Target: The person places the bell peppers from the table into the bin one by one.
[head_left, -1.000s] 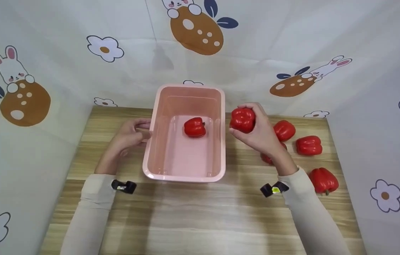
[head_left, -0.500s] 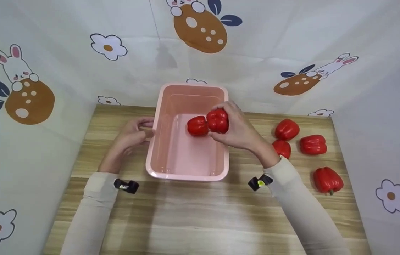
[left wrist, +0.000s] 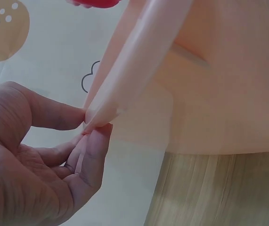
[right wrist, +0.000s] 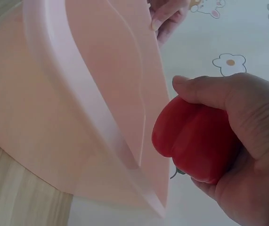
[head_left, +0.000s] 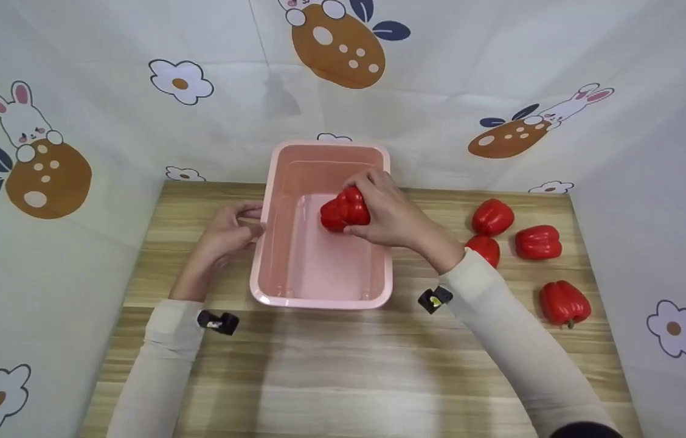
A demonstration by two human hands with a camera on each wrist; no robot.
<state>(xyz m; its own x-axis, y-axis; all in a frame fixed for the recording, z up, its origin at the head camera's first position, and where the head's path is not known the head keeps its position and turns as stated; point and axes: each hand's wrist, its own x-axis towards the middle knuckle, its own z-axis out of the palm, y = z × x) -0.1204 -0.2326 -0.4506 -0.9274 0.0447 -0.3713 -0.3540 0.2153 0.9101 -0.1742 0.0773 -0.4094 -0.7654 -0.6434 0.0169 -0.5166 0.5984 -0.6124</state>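
A pink plastic bin (head_left: 321, 302) stands on the table, tilting toward the viewer in the head view. My left hand (head_left: 228, 233) pinches its left rim between thumb and fingers, as the left wrist view shows on the rim (left wrist: 134, 61). Over the bin's opening, my right hand (head_left: 388, 212) grips a red bell pepper (head_left: 356, 205), its thumb and fingers wrapped round the sides (right wrist: 195, 136). Another red bell pepper (head_left: 330, 217) lies in the bin, partly hidden behind the held one; whether the two touch I cannot tell.
Several more red bell peppers lie on the wooden table (head_left: 343, 377) to the right: one at the back (head_left: 492, 217), one partly behind the right sleeve (head_left: 485, 249), others farther right (head_left: 538, 242). A patterned white cloth (head_left: 440, 121) encloses the back and sides.
My right hand has carried the held bell pepper leftward from beside the bin's right rim to over its inside, near the other pepper. The left hand stays on the left rim.
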